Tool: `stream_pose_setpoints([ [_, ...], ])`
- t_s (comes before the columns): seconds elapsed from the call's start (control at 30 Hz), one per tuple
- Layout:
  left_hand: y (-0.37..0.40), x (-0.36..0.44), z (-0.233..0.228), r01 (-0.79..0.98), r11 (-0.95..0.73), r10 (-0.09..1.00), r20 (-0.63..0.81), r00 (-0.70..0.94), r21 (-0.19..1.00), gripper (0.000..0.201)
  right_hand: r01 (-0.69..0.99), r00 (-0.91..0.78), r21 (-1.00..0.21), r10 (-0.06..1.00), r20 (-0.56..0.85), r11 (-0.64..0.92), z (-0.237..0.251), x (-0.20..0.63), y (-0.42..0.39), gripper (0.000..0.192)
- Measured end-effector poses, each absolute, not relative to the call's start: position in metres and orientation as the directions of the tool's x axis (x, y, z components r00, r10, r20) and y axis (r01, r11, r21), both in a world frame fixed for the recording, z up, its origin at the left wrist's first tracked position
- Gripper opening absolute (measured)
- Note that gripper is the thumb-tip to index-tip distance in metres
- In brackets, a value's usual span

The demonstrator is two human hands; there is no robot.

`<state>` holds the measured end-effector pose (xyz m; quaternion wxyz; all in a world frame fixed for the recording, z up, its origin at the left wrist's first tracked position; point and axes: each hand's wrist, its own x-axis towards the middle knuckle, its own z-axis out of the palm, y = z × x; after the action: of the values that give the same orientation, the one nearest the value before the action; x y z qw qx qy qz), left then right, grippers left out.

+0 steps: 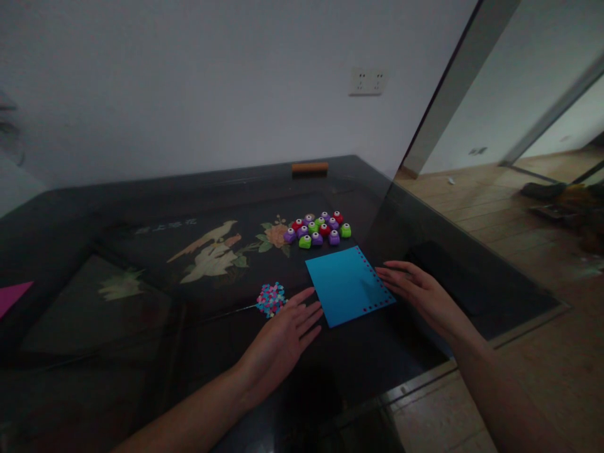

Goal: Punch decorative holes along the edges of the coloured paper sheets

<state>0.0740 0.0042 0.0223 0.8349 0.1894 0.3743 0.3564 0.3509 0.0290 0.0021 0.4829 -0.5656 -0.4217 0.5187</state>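
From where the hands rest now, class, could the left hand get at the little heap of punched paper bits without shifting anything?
Probably yes: the left hand lies flat just beside the heap of paper bits, with only bare table between them.

The pink sheet (13,296) is cut off by the left edge.

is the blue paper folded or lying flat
Flat and spread: the blue paper lies as a single sheet on the dark table, with a row of punched holes along its right edge.
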Motion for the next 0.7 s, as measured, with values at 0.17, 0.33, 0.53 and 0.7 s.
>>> stream_pose_setpoints([
  [0.17,0.004,0.073,0.023,-0.432,0.680,0.731,-0.498,0.467,0.592,0.050,-0.012,0.111,-0.980,0.974,-0.196,-0.196,0.004,0.351,0.028,0.039],
  [0.33,0.002,0.073,0.024,-0.423,0.644,0.756,-0.449,0.476,0.637,0.046,-0.006,0.099,-0.984,0.980,-0.175,-0.176,0.001,0.353,0.028,0.039],
  [0.53,-0.002,0.070,0.017,-0.125,0.328,0.860,-0.241,0.449,0.936,0.038,0.203,0.089,-0.978,0.996,-0.025,-0.042,0.000,0.360,0.025,0.037],
  [0.7,-0.006,0.067,0.004,0.330,-0.368,0.810,0.125,0.573,0.869,0.030,0.553,-0.020,-0.819,0.985,0.174,0.155,-0.003,0.366,0.009,0.023],
])
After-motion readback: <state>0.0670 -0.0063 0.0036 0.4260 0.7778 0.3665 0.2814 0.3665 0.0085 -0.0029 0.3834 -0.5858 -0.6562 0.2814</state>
